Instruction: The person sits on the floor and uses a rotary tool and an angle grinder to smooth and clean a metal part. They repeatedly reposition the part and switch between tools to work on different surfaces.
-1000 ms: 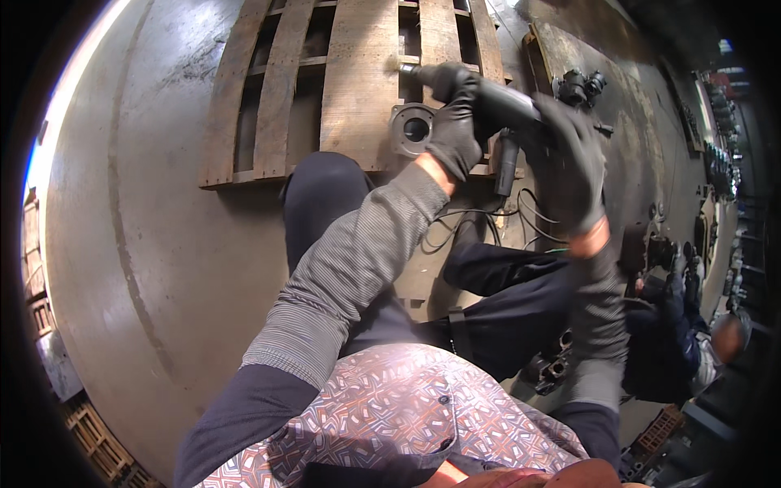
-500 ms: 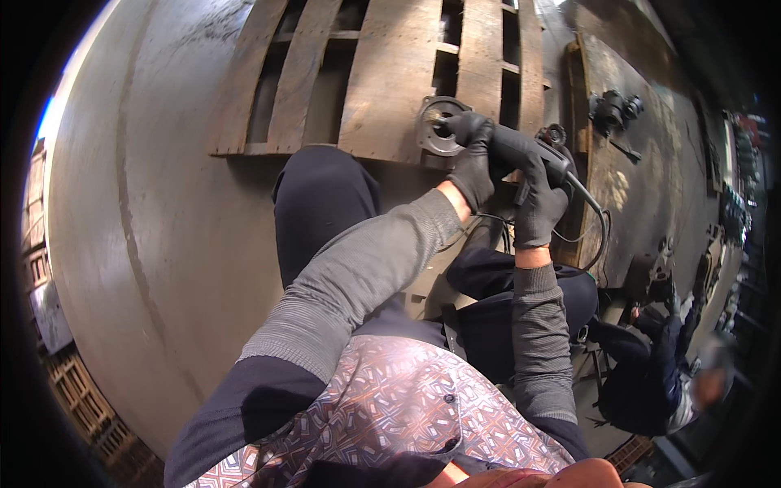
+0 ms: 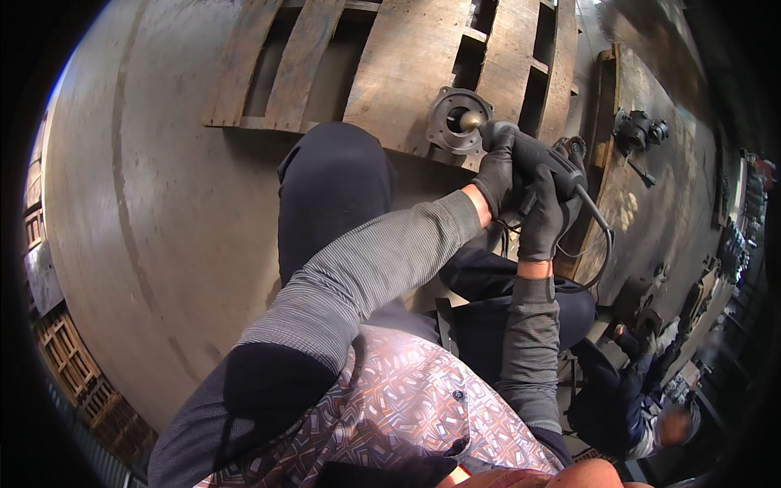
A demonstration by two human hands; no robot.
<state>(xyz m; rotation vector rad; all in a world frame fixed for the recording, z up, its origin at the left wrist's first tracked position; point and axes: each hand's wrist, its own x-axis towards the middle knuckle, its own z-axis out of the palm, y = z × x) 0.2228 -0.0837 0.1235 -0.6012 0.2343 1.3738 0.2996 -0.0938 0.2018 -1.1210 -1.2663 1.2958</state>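
A round grey metal flange [image 3: 442, 113] with bolt holes and a wide central opening lies on a wooden pallet [image 3: 403, 65]. My gloved left hand [image 3: 496, 165] wraps the front of a black corded die grinder [image 3: 534, 154], close to the flange. The grinder's rounded brass-coloured tip [image 3: 471, 121] sits at the right side of the opening; whether it touches the metal I cannot tell. Farther back on the body, my gloved right hand [image 3: 547, 218] grips the grinder near its cord [image 3: 600, 213].
A dark round part [image 3: 574, 146] stands just beyond the grinder. To the right, a wooden board [image 3: 639, 163] carries dark metal fittings [image 3: 641, 130]. Another person [image 3: 622, 398] crouches at the lower right. The cord loops beside my right knee. Stacked pallets [image 3: 71, 354] line the far left.
The grinder's tip has shifted from the left part of the flange's opening to its right side. Both hands keep their hold. The whole view has also shifted slightly.
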